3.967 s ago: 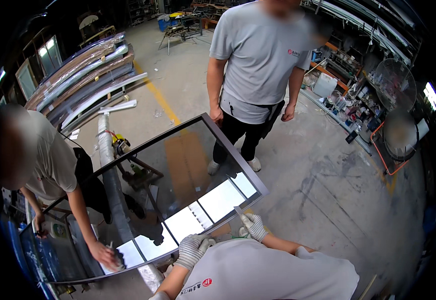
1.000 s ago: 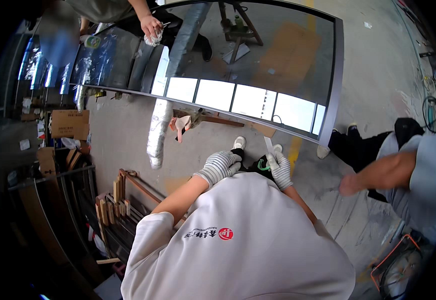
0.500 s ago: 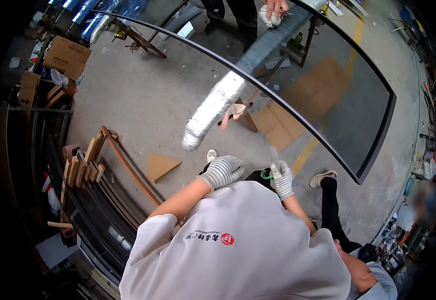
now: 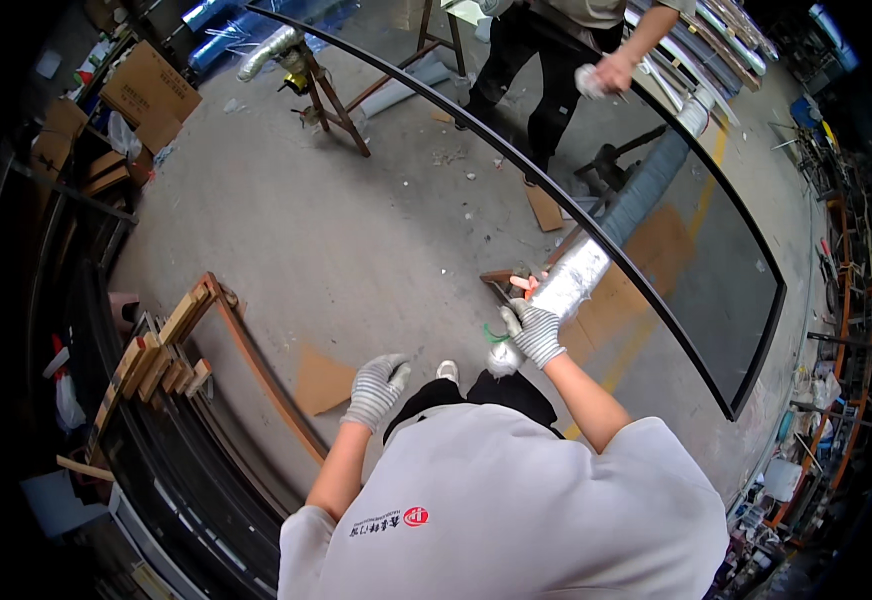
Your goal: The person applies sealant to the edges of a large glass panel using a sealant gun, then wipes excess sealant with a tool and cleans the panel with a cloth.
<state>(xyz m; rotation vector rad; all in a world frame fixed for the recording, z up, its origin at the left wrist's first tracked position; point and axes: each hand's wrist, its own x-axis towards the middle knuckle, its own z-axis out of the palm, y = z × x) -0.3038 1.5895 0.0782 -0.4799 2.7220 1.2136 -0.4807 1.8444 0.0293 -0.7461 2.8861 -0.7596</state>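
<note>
My right hand [image 4: 534, 332], in a grey-striped white glove, is beside the silver-wrapped end of a padded support beam [image 4: 573, 280]. Its fingers are closed on a thin green looped thing [image 4: 494, 334], whose kind I cannot make out. My left hand [image 4: 376, 392], gloved alike, hangs left of my body, holding nothing, with its thumb apart from the fingers. A large dark-framed glass panel [image 4: 721, 285] lies across the beam, its near edge just beyond my right hand. Small orange pieces [image 4: 524, 284] show next to the beam, partly hidden.
Across the glass stands another person, whose hand [image 4: 613, 74] holds a crumpled white cloth [image 4: 588, 82]. A wooden trestle [image 4: 331, 105] supports the far left. Wooden blocks [image 4: 156, 360] and a brown curved strip [image 4: 266, 375] are left of me. Cardboard [image 4: 321, 380] lies on the floor.
My right hand has moved forward to the beam's end. My left hand has shifted left and down. The view has swung, showing more of the other person, whose hand has lifted with the cloth.
</note>
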